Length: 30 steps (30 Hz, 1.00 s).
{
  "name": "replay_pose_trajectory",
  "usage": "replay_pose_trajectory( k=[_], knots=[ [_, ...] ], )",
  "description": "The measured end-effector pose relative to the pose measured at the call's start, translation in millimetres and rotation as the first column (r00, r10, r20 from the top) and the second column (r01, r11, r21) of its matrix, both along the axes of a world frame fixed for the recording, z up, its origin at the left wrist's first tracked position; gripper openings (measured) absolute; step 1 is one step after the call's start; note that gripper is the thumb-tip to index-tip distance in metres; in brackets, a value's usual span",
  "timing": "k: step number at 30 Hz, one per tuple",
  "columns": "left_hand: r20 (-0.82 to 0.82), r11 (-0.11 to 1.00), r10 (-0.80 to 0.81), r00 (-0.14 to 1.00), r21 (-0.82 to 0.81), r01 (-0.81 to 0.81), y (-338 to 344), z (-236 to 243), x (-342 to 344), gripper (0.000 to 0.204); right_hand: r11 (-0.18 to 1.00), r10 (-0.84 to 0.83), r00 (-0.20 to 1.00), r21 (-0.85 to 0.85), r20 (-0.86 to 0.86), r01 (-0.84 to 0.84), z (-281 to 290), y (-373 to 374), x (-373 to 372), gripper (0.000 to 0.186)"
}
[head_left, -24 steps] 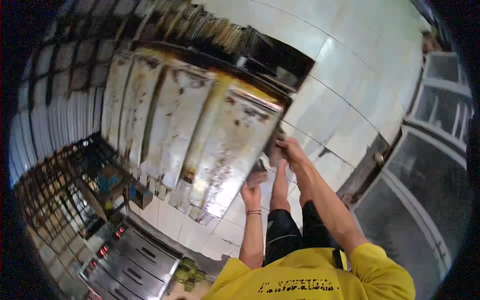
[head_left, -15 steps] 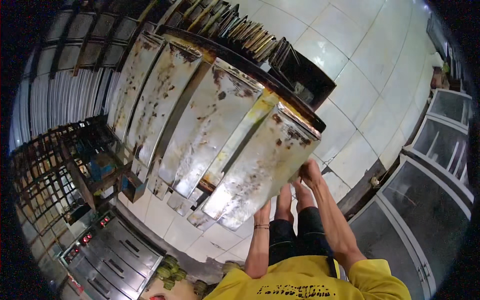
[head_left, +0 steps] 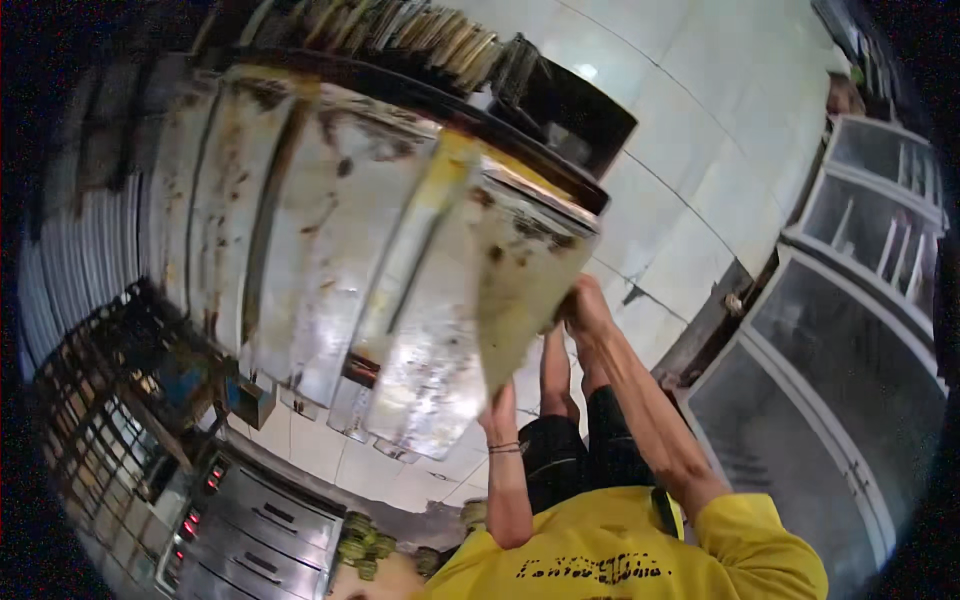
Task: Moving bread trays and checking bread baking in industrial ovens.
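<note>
A long metal baking tray (head_left: 535, 270), stained brown at its far end, is the tray closest to me. My right hand (head_left: 585, 305) curls round its near right edge. Lower along the same side, my left hand (head_left: 497, 405) grips close to the tray's corner, its fingers partly hidden by the metal. An olive tone covers the part between my hands, while the lower left is bright and shiny. Beside it, further left, lies another stained baking tray (head_left: 330, 230), with more trays in a row beyond.
A dark-edged ledge (head_left: 400, 85) runs behind the trays, with thin sheets (head_left: 430, 40) stacked upright past it. Mesh-panelled frames (head_left: 800, 390) stand at right. A steel oven (head_left: 265, 530) with red displays and green bundles (head_left: 365, 545) are at lower left; a dark rack stands at left.
The view has shifted, so the trays appear further left. The nearest tray's side by my hands now looks tilted and olive-toned. Both hands remain on it.
</note>
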<state>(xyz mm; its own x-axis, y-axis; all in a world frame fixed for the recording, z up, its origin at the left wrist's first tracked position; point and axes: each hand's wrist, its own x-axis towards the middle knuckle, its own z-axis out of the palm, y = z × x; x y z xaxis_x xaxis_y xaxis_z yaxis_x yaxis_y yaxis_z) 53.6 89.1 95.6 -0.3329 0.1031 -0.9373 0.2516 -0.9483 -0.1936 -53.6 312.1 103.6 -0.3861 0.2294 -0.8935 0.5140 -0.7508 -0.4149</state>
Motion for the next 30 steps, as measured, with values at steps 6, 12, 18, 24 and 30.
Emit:
replay_pose_trajectory(
  k=[6,12,18,24,30],
  knots=[
    [-0.352,0.973,-0.199,0.915,0.044,0.228,-75,-2,-79,0.044,0.993,0.118,0.978,0.020,-0.170,-0.116,15,-71,-86,0.010],
    [-0.278,0.952,-0.298,0.913,-0.157,0.263,-93,-14,-144,0.029,0.948,0.318,0.901,0.106,-0.294,-0.300,-29,-83,-137,0.010],
    [-0.249,0.853,-0.465,0.850,-0.383,0.354,-97,-36,-154,0.022,0.942,0.327,0.864,0.057,-0.382,-0.331,-40,-76,-151,0.010],
    [-0.218,0.698,-0.668,0.712,-0.514,0.498,-101,-40,-141,0.019,0.934,0.340,0.864,0.026,-0.372,-0.356,-38,-8,-136,0.013],
    [0.271,0.331,-0.693,0.668,-0.704,0.629,-131,-54,-82,0.016,0.869,0.419,0.849,0.413,-0.323,-0.272,-11,115,-144,0.017]
  ],
)
